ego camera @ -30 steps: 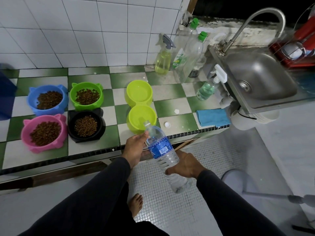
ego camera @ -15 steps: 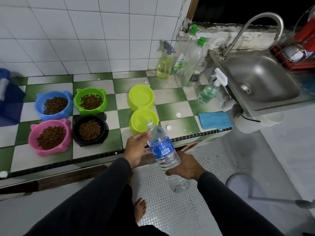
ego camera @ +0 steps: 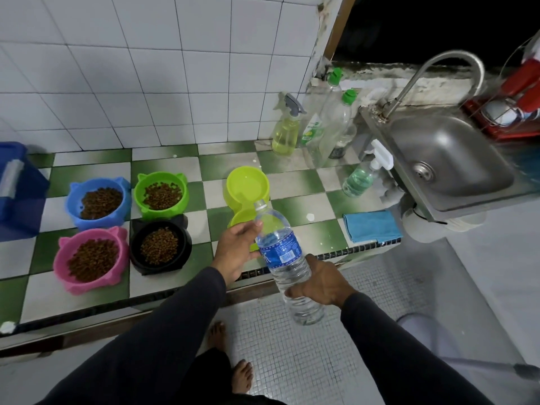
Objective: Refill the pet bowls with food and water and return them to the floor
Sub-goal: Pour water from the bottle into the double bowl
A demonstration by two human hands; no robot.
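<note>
Both hands grip water bottle (ego camera: 282,252), near lime bowl (ego camera: 247,185) half hidden

Clear ribbed plastic bottle (ego camera: 287,258), glossy plastic bowls (ego camera: 247,185), brushed steel sink (ego camera: 447,159), matt blue cloth (ego camera: 371,226)

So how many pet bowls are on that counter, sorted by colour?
Blue bowl, with kibble: 1
Green bowl, with kibble: 1
Pink bowl, with kibble: 1
Black bowl, with kibble: 1
Yellow-green double bowl, no kibble: 1
Total: 5
</note>
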